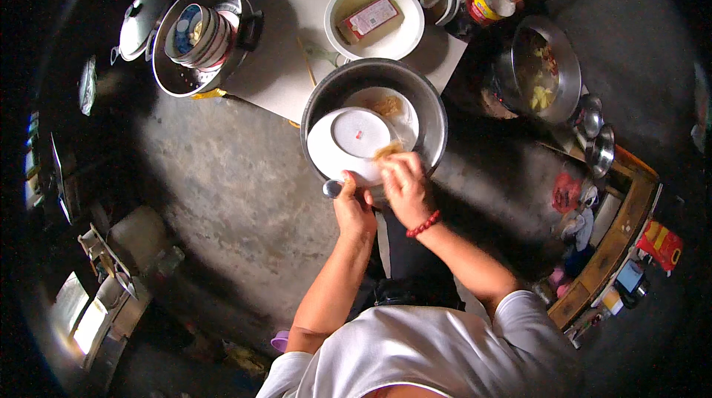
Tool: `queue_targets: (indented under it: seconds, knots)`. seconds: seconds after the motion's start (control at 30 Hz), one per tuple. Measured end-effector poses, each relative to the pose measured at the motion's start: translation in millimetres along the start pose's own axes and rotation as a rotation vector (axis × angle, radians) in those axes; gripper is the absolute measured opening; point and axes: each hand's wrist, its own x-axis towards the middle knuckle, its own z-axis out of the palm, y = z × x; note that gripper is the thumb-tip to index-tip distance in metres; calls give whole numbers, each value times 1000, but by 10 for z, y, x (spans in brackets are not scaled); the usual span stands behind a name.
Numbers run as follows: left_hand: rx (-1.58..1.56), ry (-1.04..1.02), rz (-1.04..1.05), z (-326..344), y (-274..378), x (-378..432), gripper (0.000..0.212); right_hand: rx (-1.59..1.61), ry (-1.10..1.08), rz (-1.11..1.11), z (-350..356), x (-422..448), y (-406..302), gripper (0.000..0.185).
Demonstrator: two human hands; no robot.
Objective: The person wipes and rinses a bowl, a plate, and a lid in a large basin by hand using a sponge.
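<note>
My left hand (356, 211) grips the near rim of a white plate (328, 142), whose underside with its foot ring faces up. A small red mark sits at the centre of that base. My right hand (409, 186), slightly blurred and with a red bead bracelet at the wrist, presses a tan scrubbing pad or cloth (388, 149) against the plate's right side. Below the plate is a large stainless steel basin (436, 120). Another white dish (411, 114) lies inside it, with something tan in it. A shiny rounded metal piece (332, 189) shows beside my left thumb.
On the white table (278, 25) stand a cream basin (411, 42) holding a box and a steel colander (161, 78) with stacked bowls (208, 44). A red-capped bottle (495, 2) stands at the far right. A wok (573, 72) with food bits and a wooden-edged shelf (606, 253) are to the right.
</note>
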Motion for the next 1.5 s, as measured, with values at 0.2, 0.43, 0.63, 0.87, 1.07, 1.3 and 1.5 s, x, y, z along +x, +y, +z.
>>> queue_targets:
  seconds: [0.2,0.43,0.63,0.87,1.07,1.3,1.5]
  knots:
    - [11,-4,-11,-176,4,141,19,136,92,239,183,142,213,9]
    - [125,66,11,-206,68,128,20,49,-169,459,515,797,1022,10]
    - [333,53,97,-272,278,-111,21,-641,-327,54,488,572,821,26]
    - [410,1,173,-325,466,-192,26,-593,-426,-26,153,715,741,36]
    - [565,-8,200,-207,555,-299,31,222,-225,18,142,569,301,35]
    - [781,-197,137,3,709,-517,27,266,-56,24,130,800,173,28]
    - [974,-333,346,-71,923,-547,18,158,-547,310,-90,414,950,28]
